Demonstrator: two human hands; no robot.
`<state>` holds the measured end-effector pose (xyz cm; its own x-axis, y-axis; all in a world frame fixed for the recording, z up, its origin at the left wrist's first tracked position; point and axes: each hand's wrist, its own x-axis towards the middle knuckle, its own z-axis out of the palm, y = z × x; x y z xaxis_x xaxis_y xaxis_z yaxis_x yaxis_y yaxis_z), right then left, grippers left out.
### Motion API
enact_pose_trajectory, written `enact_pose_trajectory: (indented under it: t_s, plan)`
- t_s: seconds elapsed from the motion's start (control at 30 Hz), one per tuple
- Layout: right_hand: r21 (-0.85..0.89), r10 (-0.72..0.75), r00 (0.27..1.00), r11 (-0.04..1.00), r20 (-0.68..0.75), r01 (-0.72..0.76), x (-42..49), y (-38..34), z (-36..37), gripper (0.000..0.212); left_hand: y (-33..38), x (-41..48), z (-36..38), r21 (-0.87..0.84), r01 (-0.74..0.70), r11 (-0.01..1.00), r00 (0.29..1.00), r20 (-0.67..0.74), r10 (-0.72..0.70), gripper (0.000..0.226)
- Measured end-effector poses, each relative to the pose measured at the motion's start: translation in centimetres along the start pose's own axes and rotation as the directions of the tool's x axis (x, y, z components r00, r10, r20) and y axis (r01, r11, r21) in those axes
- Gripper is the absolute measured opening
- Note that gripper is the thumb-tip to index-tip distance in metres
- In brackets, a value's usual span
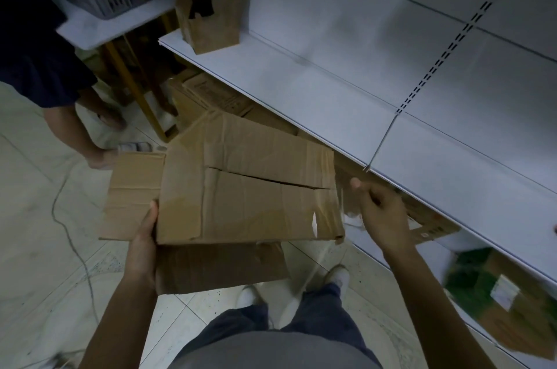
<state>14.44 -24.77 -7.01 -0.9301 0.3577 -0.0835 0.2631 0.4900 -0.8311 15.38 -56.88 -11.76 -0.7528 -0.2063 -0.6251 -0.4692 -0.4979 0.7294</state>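
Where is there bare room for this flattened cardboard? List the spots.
The white shelf board is bare between the small open brown carton and the thin wire divider, and again right of that divider. Crowded: brown cartons under the shelf; another person's feet and a cable on the floor tiles.

Shirt [271,350]: grey, bottom centre of frame.
Trousers [319,305]: dark blue, loose.
Shoes [339,276]: white, lower centre.
Forearms [120,308]: bare.
Left hand [144,242], right hand [381,217]: bare.
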Motion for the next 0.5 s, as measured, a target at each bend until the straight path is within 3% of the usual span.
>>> enact_pose_trajectory:
  t_s: [0.07,0.2,0.33,0.4,0.5]
  plan:
    - [0.059,0.065,0.997,0.996,0.029,-0.067,0.1,-0.7,0.8,0.048,-0.3,0.1,0.3,0.002,0.022,1.0,1.0,0.021,-0.022,0.04]
    - [0.003,0.183,0.972,0.983,0.146,-0.185,0.4,0.1,1.2,0.038,-1.3,0.4,1.0,-0.029,0.066,0.997,0.997,0.042,-0.065,0.045]
    - [0.053,0.187,0.981,0.981,0.05,-0.189,0.2,1.2,0.6,0.037,-2.3,1.3,1.4,0.039,0.159,0.987,0.985,0.062,-0.161,0.062]
    - [0.008,0.173,0.985,0.985,-0.025,-0.173,0.1,1.6,0.3,0.043,-3.2,2.1,1.7,0.053,0.221,0.974,0.975,-0.025,-0.219,0.057]
    - [-0.074,0.121,0.983,0.989,-0.135,-0.132,0.4,2.3,-0.3,0.048,-5.2,3.5,1.4,-0.074,0.236,0.969,0.951,-0.185,-0.246,0.053]
